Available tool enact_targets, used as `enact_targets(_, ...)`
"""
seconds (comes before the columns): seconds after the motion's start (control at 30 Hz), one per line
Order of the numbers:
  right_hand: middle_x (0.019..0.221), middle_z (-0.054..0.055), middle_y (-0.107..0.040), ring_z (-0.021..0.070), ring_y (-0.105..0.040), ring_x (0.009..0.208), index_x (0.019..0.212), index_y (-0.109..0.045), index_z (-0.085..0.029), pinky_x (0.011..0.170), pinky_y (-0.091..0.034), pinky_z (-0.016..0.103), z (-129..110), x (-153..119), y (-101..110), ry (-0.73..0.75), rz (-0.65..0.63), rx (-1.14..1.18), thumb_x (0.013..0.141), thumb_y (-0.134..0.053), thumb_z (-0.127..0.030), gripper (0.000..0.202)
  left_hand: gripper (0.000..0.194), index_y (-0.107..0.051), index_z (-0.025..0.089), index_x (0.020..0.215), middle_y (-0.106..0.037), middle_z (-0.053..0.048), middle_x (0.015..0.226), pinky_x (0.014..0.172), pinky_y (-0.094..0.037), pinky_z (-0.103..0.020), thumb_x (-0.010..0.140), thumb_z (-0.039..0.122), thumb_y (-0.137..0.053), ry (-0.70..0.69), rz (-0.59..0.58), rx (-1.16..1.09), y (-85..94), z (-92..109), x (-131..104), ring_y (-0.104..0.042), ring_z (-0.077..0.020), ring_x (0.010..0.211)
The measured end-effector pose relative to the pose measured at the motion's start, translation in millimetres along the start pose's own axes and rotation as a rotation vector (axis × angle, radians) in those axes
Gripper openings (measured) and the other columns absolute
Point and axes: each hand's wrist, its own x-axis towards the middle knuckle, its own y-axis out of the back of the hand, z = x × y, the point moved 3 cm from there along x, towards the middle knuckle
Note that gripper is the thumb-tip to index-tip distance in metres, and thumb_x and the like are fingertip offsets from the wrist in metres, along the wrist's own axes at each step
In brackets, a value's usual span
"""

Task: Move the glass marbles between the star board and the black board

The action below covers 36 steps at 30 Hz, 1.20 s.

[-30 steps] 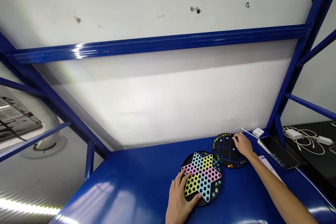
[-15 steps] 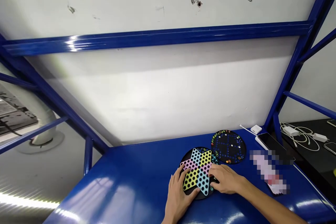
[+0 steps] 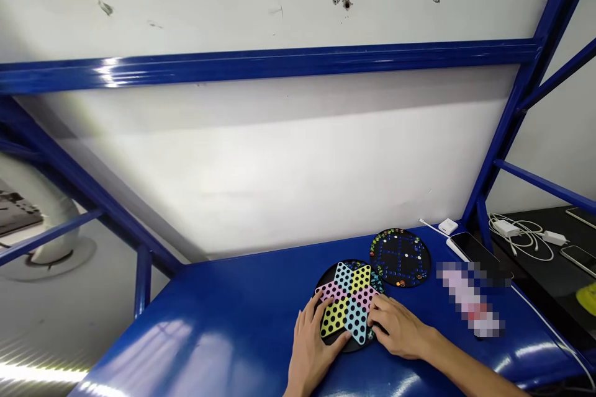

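A star-shaped board [image 3: 350, 295] in pink, blue and yellow, dotted with black holes, lies over a round black base [image 3: 328, 274]. My left hand [image 3: 311, 342] rests on the star's left side with its fingers spread. At the right side of the star, my right hand [image 3: 399, 326] has its fingers bent and pressed together against the edge; what they hold, if anything, is hidden. Behind the right hand lies a second round black board [image 3: 395, 255] with coloured pieces along its rim.
The blue table [image 3: 233, 310] meets a white wall. At the right are a dark phone [image 3: 479, 254], a blurred-out object [image 3: 470, 301], a white adapter [image 3: 447, 226] and tangled white cables [image 3: 526, 236]. Blue frame bars [image 3: 279, 63] cross the wall.
The view has shifted slightly, so most things appear a little further left. The fingers of my right hand have drawn closer together at the star's edge. My left hand keeps its place on the star.
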Motion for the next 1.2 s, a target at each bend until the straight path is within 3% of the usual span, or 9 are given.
enact_targets(0.13,0.103,0.004,-0.062,0.0194,-0.057,0.096,0.091,-0.063,-0.022,0.083,-0.044,0.032,-4.6,-10.5,-11.6,0.005,0.118,0.000,0.092,-0.050,-0.012,0.016,0.061,-0.058,0.032,0.134,-0.047,-0.006,0.155,0.122,-0.028,-0.060,0.077,0.051,-0.069,0.011,0.003,-0.016,0.1,-0.7,1.0,-0.044,-0.0350,0.142)
enact_targets(0.27,0.106,0.004,-0.062,0.0207,-0.056,0.097,0.101,-0.063,-0.024,0.086,-0.045,0.035,-1.6,-13.8,-2.4,-0.001,0.252,0.015,0.089,-0.054,-0.013,0.019,0.062,-0.058,0.034,0.133,-0.047,-0.004,0.155,0.122,-0.026,-0.061,0.076,0.054,-0.069,0.021,0.002,-0.020,-2.4,-4.2,0.6,-0.043,-0.0348,0.143)
enact_targets(0.43,0.120,0.009,-0.060,0.0265,-0.056,0.107,0.121,-0.058,-0.024,0.089,-0.046,0.042,49.8,-13.6,30.1,-0.244,0.413,-0.096,0.090,-0.054,-0.022,0.032,0.063,-0.058,0.035,0.135,-0.046,-0.005,0.156,0.122,-0.028,-0.061,0.077,0.056,-0.068,0.006,0.005,0.005,-4.4,-7.1,-0.9,-0.043,-0.0347,0.143)
enact_targets(0.57,0.109,0.008,-0.064,0.0256,-0.060,0.101,0.109,-0.062,-0.024,0.085,-0.045,0.042,85.0,-21.3,34.4,-0.325,0.335,-0.163,0.097,-0.044,-0.026,0.022,0.064,-0.059,0.034,0.134,-0.047,-0.005,0.155,0.121,-0.029,-0.062,0.076,0.059,-0.068,-0.001,0.014,0.025,-4.4,-8.7,-1.4,-0.045,-0.0353,0.142)
enact_targets(0.8,0.098,0.005,-0.066,0.0232,-0.060,0.094,0.101,-0.061,-0.025,0.083,-0.041,0.038,87.6,-22.0,26.7,-0.305,0.275,-0.102,0.100,-0.041,-0.030,0.020,0.064,-0.059,0.034,0.134,-0.048,-0.006,0.155,0.120,-0.033,-0.061,0.077,0.060,-0.068,-0.008,0.017,0.047,-3.0,-7.0,-0.5,-0.046,-0.0352,0.141)
enact_targets(0.93,0.085,0.003,-0.065,0.0218,-0.060,0.085,0.090,-0.057,-0.024,0.078,-0.039,0.036,91.3,-12.2,28.9,-0.340,0.253,0.005,0.097,-0.044,-0.030,0.016,0.065,-0.058,0.034,0.135,-0.047,-0.006,0.156,0.121,-0.031,-0.061,0.076,0.059,-0.068,-0.004,0.012,0.046,-2.8,-6.7,0.1,-0.045,-0.0353,0.142)
enact_targets(1.03,0.084,0.002,-0.064,0.0199,-0.058,0.078,0.084,-0.056,-0.023,0.074,-0.039,0.034,97.0,-7.8,31.1,-0.342,0.307,0.157,0.094,-0.049,-0.035,0.017,0.065,-0.057,0.034,0.136,-0.045,-0.005,0.157,0.122,-0.029,-0.061,0.077,0.058,-0.068,0.006,-0.003,0.043,-3.0,-7.0,-0.2,-0.044,-0.0347,0.143)
enact_targets(1.2,0.077,0.001,-0.062,0.0157,-0.051,0.064,0.081,-0.057,-0.023,0.062,-0.040,0.031,114.5,-10.1,43.8,-0.486,0.568,0.831,0.085,-0.061,-0.054,0.032,0.064,-0.057,0.035,0.136,-0.044,-0.005,0.158,0.122,-0.028,-0.060,0.077,0.059,-0.067,0.014,-0.016,0.042,-2.5,-6.2,-1.2,-0.042,-0.0339,0.144)
